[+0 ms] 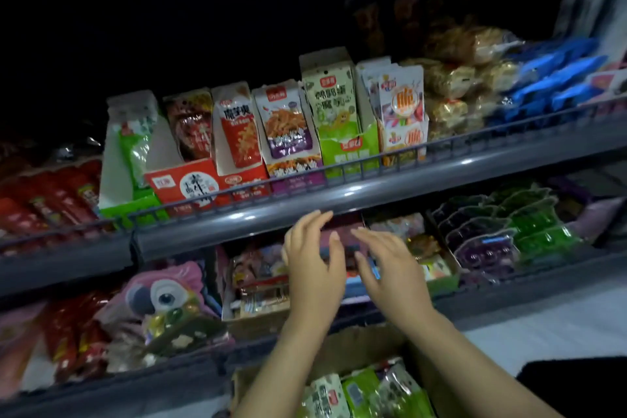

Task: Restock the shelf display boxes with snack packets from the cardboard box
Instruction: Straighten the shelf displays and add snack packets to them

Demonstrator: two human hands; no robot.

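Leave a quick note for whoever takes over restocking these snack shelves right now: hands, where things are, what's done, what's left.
Left hand and right hand: both open, fingers straight, reaching under the upper shelf rail at a dark red display box on the lower shelf. Neither hand holds a packet.
Cardboard box: below the arms, green and white snack packets inside.
Done: cannot tell from this view.
Left: move the packets into the display boxes.
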